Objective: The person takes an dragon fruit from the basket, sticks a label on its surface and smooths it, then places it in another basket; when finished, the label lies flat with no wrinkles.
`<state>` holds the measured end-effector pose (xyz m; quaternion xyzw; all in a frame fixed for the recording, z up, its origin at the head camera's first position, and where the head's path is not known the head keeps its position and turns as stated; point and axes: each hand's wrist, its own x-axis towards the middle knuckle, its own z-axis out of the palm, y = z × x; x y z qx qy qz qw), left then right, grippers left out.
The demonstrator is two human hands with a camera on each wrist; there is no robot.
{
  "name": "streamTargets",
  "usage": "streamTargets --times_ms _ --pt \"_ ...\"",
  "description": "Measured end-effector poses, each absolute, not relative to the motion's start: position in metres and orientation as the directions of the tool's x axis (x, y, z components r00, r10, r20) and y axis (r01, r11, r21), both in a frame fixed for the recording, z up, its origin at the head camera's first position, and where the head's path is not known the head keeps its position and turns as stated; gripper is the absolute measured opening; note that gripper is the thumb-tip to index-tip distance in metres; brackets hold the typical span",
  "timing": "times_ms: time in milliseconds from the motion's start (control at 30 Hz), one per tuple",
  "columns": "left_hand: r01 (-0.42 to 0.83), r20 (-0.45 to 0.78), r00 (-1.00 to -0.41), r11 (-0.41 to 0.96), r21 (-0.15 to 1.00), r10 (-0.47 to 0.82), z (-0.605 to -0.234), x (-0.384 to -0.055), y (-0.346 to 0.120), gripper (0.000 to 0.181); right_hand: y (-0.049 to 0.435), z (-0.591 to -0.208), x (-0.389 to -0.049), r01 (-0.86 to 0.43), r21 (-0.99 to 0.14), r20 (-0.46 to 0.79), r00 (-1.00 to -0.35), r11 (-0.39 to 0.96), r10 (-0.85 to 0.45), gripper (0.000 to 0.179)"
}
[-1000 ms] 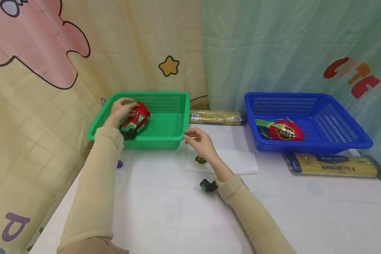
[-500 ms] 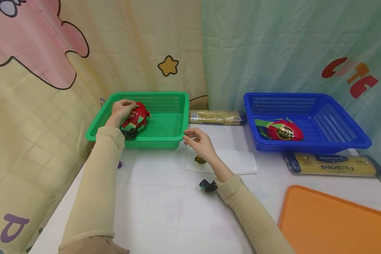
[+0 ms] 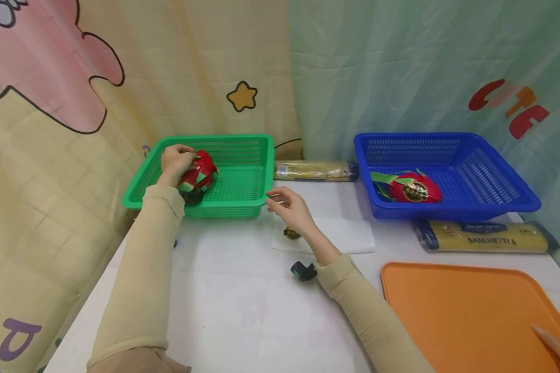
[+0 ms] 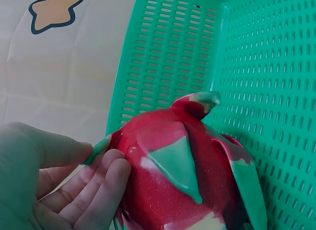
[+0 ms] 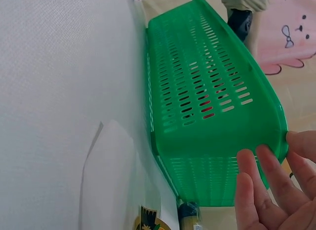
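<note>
A red dragon fruit with green-tipped leaves [image 3: 204, 173] lies in the left half of the green basket [image 3: 228, 204]. My left hand [image 3: 176, 163] reaches into that basket. In the left wrist view, its thumb and index finger pinch one green leaf tip, and the other fingers lie against the red skin [image 4: 158, 185]. My right hand [image 3: 293, 210] is at the basket's near right corner. In the right wrist view, its thumb [image 5: 303, 143] is at the top of the rim, and the fingers bear on the outer wall just below, pinching the edge.
A blue basket [image 3: 448, 210] holds another dragon fruit [image 3: 431, 190]. Spaghetti packs lie before it [image 3: 499, 239] and behind [image 3: 315, 170]. A white bag [image 3: 347, 235] lies near my right wrist. At right, another person's hand [image 3: 557, 344] is on an orange tray [image 3: 448, 300].
An orange tray has come in from the right and slid left on the table, with another person's hand now on it. My hands keep their hold; the head view has shifted slightly.
</note>
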<state>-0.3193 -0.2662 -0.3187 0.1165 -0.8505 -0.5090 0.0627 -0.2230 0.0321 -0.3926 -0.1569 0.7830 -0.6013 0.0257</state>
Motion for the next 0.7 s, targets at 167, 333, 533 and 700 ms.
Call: streamTargets --times_ms 167,333,533,700 --pt "-0.136 0.009 -0.955 0.46 0.877 -0.298 -0.319 -0.319 -0.27 0.033 0.031 -0.393 -0.223 -0.219 -0.949 0.151 -0.946 0.225 -0.288 0.028" --pt "-0.136 0.035 -0.942 0.475 0.869 -0.334 -0.318 -0.316 -0.272 0.036 0.029 -0.392 -0.223 -0.228 -0.948 0.158 -0.943 0.222 -0.291 0.03" --pt "-0.096 0.048 -0.915 0.333 0.938 -0.4 -0.309 -0.315 -0.27 0.036 0.029 -0.392 -0.222 -0.224 -0.943 0.151 -0.947 0.247 -0.282 0.031" --pt "0.102 0.144 -0.894 0.121 0.987 -0.425 -0.296 -0.311 -0.258 0.025 0.03 -0.387 -0.219 -0.191 -0.942 0.13 -0.965 0.276 -0.226 0.03"
